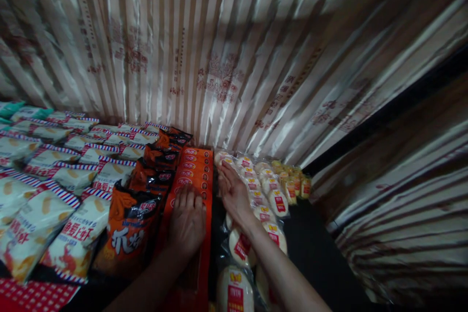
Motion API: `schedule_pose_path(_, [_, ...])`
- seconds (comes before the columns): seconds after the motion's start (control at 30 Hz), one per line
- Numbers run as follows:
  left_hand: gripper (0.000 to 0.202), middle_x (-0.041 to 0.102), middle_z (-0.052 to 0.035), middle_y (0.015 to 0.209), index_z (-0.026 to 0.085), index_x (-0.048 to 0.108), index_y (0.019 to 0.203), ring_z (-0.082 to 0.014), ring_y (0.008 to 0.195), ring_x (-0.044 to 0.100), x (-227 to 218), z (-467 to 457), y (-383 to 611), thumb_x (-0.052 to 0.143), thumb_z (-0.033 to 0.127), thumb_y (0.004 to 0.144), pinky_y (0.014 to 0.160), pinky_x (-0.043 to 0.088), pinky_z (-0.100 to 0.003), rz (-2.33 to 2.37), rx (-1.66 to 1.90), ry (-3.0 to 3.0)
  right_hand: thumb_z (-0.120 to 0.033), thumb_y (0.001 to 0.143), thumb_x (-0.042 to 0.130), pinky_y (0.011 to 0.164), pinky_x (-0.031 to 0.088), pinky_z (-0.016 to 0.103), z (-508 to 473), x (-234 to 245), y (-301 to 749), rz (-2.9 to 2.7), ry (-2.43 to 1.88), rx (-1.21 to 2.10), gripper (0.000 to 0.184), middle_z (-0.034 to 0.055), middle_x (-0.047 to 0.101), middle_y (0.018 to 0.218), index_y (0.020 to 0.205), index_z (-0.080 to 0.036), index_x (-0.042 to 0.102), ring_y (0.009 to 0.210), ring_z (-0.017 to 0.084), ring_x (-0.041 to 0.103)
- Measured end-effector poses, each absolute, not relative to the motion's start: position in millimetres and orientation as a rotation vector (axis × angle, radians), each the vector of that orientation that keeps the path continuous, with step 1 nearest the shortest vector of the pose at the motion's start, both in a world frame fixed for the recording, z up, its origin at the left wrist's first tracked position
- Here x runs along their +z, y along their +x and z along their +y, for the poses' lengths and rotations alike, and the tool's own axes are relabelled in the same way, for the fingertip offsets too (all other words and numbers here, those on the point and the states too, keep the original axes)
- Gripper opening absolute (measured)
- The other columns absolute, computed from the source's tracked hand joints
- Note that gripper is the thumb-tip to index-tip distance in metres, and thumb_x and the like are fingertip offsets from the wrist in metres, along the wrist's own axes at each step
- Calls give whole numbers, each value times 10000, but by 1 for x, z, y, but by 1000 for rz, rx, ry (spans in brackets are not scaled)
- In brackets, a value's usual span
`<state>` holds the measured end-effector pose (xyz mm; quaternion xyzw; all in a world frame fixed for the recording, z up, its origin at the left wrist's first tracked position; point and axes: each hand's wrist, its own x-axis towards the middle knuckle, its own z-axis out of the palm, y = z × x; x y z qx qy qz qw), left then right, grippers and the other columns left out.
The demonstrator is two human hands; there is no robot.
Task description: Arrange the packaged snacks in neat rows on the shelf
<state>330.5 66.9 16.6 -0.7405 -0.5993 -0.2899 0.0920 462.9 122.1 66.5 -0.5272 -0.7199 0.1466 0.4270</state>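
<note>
My left hand (187, 219) lies flat, fingers stretched out, on a row of orange boxes (193, 168) that runs away from me. My right hand (232, 190) rests edge-on with straight fingers against the left side of a row of round white buns in clear wrappers (272, 195). Neither hand grips anything. A dark gap separates the boxes from the buns.
Orange-and-black snack bags (127, 226) lie left of the boxes. Further left are rows of white snack bags with striped edges (54, 175). Small yellow packets (292, 180) sit behind the buns. A striped shiny curtain (234, 58) hangs behind everything.
</note>
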Motion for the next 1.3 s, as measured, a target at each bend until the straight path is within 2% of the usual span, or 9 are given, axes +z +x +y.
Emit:
schedule_pose_path(0.23, [336,591,-165,1216,97,617,1091,-322,1219,472,22,58,333,441,101,805,1012,395,-493,-1713,-828,-2290,-404,885,429,1075,336,477,75,71,520,-1619,-1515,312,389,116,527,1333,1143,-191,627,1268,248,448])
schedule_pose_path(0.37, [290,595,-145,1216,117,633,1028,-317,1239,455,23,42,345,446,111,806,1021,394,-488,-1637,-891,-2343,-450,872,432,1064,359,461,44,62,551,-1513,-1569,257,420,131,543,1310,1118,-179,636,1259,258,458])
schedule_pose_path(0.47, [273,593,-133,1227,142,625,1042,-299,1240,461,23,25,359,431,163,851,1015,409,-462,-1510,-977,-2370,-474,866,431,1062,365,455,21,53,570,-1477,-1641,240,427,118,558,1293,1123,-196,629,1269,255,446])
schedule_pose_path(0.6, [323,567,-122,1271,152,590,1130,-295,1248,453,27,2,377,443,278,871,999,425,-443,-1311,-1015,-2443,-506,852,439,1060,363,475,-1,39,586,-1440,-1687,212,461,142,536,1311,1111,-172,622,1245,269,470])
schedule_pose_path(0.77, [426,501,-160,1341,125,546,1212,-311,1298,389,30,-21,391,436,364,877,1012,404,-452,-1205,-1043,-2485,-538,842,431,1052,379,477,-13,26,593,-1417,-1703,227,478,133,543,1306,1084,-179,633,1229,272,486])
schedule_pose_path(0.93, [417,480,-176,1358,117,559,1195,-333,1349,297,18,-36,398,441,368,884,1016,390,-449,-1055,-1057,-2496,-528,868,391,1065,357,501,-17,15,592,-1455,-1736,274,503,143,508,1340,1112,-158,628,1258,276,453])
schedule_pose_path(1.13, [447,479,-183,1359,111,543,1227,-331,1342,312,4,-40,399,444,381,885,1028,371,-461,-1143,-1049,-2486,-443,893,405,1080,336,507,-10,19,590,-1677,-1679,125,445,129,500,1354,1158,-151,611,1308,261,391])
schedule_pose_path(1.3, [449,510,-156,1339,129,567,1197,-325,1341,318,1,-39,400,438,413,874,1035,360,-468,-1128,-1063,-2486,-372,913,395,1065,364,494,19,40,580,-1875,-1537,64,382,97,578,1277,1159,-189,622,1289,242,419])
